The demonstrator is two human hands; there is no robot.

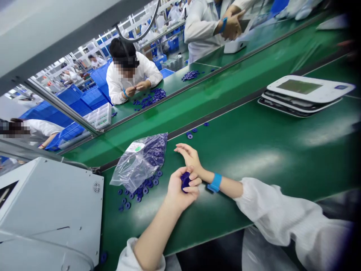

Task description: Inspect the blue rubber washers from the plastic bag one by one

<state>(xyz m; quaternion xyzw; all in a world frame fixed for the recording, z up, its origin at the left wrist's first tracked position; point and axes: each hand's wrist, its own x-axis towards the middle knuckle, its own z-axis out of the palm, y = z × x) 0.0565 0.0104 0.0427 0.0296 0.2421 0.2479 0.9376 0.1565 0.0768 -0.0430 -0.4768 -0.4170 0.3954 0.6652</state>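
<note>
Head view, dark blue pieces [185, 181], small, rounded, in left grip [180, 195]

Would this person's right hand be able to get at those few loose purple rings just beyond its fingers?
Probably yes: the right hand looks open, and only green work surface shows between it and the loose purple rings. The left hand, holding purple pieces, is nearer the wearer.
</note>
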